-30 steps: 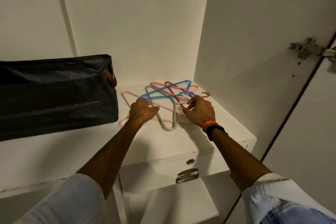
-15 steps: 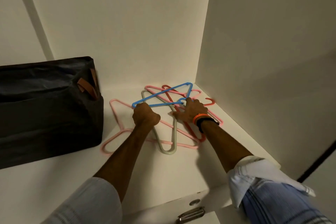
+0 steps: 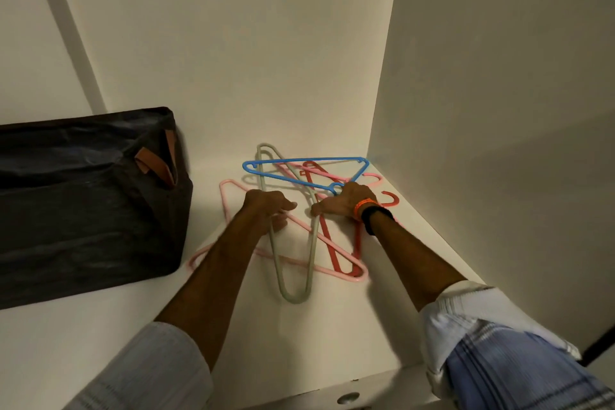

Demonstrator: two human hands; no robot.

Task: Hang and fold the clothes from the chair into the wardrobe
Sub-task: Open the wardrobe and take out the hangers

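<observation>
So, tangled pile of plastic hangers (image 3: 299,210) lying flat on the white wardrobe shelf (image 3: 332,326), pushed toward the back right corner. Straight ahead of both hands, nothing to reach around.

Grey hanger (image 3: 311,260) running front to back, long axis pointing pretty much at the camera, rounded end nearest the shelf edge. Blue hanger (image 3: 299,161) lying crosswise on top at the back, long axis left to right. Pink hanger (image 3: 332,271) and red hanger (image 3: 329,250) woven underneath, so probably going to snag when one gets pulled.

Left hand (image 3: 266,210) sitting right on the grey hanger's left bar, fingers curled around it, looks like a proper grip. Clearly the nearer hand for that one.

Right hand (image 3: 342,203) resting knuckles-up on the pile at the blue hanger's hook, thumb stretched toward the left hand. Fingers hidden under the hand, so can't tell if gripping or just pressing down.

Dark fabric bag (image 3: 83,203) with tan handles off to the left, apart from the hangers. No clothes or chair in view.
</observation>
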